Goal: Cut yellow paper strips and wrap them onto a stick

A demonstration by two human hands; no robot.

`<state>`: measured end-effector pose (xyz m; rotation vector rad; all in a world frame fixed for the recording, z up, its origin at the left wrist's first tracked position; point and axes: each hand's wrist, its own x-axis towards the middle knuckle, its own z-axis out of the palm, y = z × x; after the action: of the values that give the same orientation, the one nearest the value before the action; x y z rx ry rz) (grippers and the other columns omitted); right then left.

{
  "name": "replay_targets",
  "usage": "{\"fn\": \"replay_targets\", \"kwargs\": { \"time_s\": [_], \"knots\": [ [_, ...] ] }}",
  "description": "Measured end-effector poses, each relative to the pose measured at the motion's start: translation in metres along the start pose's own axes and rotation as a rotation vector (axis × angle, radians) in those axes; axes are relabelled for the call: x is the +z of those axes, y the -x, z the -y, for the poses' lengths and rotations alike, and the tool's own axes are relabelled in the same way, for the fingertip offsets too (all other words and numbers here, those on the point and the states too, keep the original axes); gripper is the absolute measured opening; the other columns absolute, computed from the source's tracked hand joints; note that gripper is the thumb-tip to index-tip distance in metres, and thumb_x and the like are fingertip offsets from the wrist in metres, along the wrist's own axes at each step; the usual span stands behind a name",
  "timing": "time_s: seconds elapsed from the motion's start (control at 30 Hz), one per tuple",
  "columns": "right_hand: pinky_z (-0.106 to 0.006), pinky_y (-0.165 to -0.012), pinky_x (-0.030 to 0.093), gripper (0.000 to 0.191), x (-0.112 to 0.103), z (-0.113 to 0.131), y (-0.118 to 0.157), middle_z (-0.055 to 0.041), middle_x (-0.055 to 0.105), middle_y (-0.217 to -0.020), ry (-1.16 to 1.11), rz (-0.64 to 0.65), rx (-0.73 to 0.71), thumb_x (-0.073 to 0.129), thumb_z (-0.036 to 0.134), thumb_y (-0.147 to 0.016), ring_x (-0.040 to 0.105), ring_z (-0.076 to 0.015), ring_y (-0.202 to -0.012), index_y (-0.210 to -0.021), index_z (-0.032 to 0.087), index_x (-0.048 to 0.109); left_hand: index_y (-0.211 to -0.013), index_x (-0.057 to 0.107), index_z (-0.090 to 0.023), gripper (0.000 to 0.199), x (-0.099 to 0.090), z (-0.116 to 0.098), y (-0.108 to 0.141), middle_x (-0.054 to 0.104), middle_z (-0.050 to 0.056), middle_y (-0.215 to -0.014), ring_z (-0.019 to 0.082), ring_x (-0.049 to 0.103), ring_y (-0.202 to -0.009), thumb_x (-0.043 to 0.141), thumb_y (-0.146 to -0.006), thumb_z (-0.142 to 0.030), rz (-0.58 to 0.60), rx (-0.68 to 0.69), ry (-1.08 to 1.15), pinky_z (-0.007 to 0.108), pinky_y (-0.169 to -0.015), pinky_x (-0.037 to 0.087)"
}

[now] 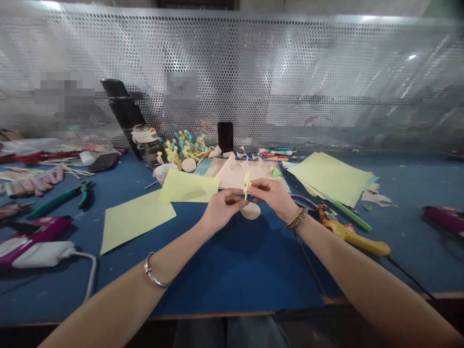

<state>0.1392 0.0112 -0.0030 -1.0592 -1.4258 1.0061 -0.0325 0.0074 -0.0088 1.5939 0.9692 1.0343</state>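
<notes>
Together over the near middle of the blue tabletop (232,270), the two hands meet at a small yellow piece (247,182), held upright between them. The left hand (225,209) reaches in with bent fingers, thumb and fingertips closed on the piece's lower end; the right hand (270,193) comes from the other side, its fingers curled and pinching it slightly higher. Both forearms slant inward, a silver bangle (154,270) on the left and a beaded bracelet (297,218) at the right wrist.

Just beneath the fingers lies a pale disc (251,212), and behind them a pale sheet with round cut-outs (232,175). A white cup (165,172) stands beyond a yellow sheet (190,187), which hides part of it; its contents cannot be made out. Next to it is a dark jar (152,153) with a white lid, what it holds also unclear. A cluster of yellow and blue pieces (186,145) bunches up behind the cup; whether a container bears it is hidden.

Farther out, a phone (225,137) leans by the perforated metal screen (253,72). A yellow-handled tool (366,242) lies near the right forearm, green pliers (58,200) well off to the left.
</notes>
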Motion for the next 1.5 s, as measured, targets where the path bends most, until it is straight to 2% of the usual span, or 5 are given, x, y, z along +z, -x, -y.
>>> {"fn": "replay_targets", "kwargs": {
  "time_s": [0.3, 0.63, 0.97, 1.3, 1.5],
  "knots": [
    [-0.027, -0.059, 0.053, 0.029, 0.0006, -0.0017, 0.0007, -0.0034, 0.069, -0.078, 0.000, 0.007, -0.023, 0.075, 0.040, -0.064, 0.060, -0.0132, -0.066, -0.081, 0.017, 0.070, -0.099, 0.068, -0.014, 0.031, -0.0008, 0.0013, -0.0002, 0.074, 0.006, -0.084, 0.020, 0.067, -0.077, 0.070, -0.072, -0.029, 0.032, -0.021, -0.035, 0.032, -0.076, 0.051],
    [-0.028, -0.059, 0.051, 0.025, 0.0012, -0.0020, -0.0006, -0.0014, 0.065, -0.074, -0.020, 0.019, -0.031, 0.076, 0.036, -0.063, 0.058, -0.0120, -0.063, -0.075, 0.017, 0.067, -0.091, 0.066, -0.014, 0.022, 0.0004, 0.0075, -0.0029, 0.073, 0.004, -0.078, 0.016, 0.066, -0.071, 0.069, -0.071, -0.024, 0.049, 0.035, 0.019, 0.029, -0.072, 0.051],
    [-0.026, -0.063, 0.051, 0.033, 0.0002, 0.0038, 0.0020, -0.0028, 0.067, -0.085, -0.112, 0.007, -0.007, 0.071, 0.038, -0.071, 0.061, -0.0129, -0.073, -0.099, 0.019, 0.070, -0.088, 0.065, -0.015, 0.019, 0.0023, 0.0075, -0.0021, 0.071, 0.003, -0.080, 0.016, 0.066, -0.073, 0.069, -0.071, -0.021, 0.094, 0.030, 0.038, 0.030, -0.074, 0.051],
    [-0.025, -0.063, 0.051, 0.020, -0.0016, -0.0018, -0.0001, 0.0008, 0.063, -0.073, -0.154, -0.019, -0.015, 0.074, 0.037, -0.069, 0.058, -0.0108, -0.066, -0.078, 0.020, 0.069, -0.088, 0.064, -0.014, 0.021, 0.0019, 0.0069, -0.0014, 0.072, 0.006, -0.081, 0.017, 0.067, -0.073, 0.070, -0.071, -0.024, 0.100, 0.029, -0.006, 0.031, -0.075, 0.052],
    [-0.026, -0.065, 0.051, 0.028, -0.0018, 0.0015, 0.0025, -0.0026, 0.066, -0.090, -0.159, 0.063, 0.032, 0.072, 0.037, -0.072, 0.060, -0.0126, -0.077, -0.095, 0.021, 0.070, -0.089, 0.064, -0.014, 0.020, 0.0021, 0.0075, -0.0020, 0.071, 0.005, -0.080, 0.017, 0.067, -0.073, 0.069, -0.072, -0.022, 0.105, 0.040, -0.003, 0.031, -0.074, 0.052]
  ]
}}
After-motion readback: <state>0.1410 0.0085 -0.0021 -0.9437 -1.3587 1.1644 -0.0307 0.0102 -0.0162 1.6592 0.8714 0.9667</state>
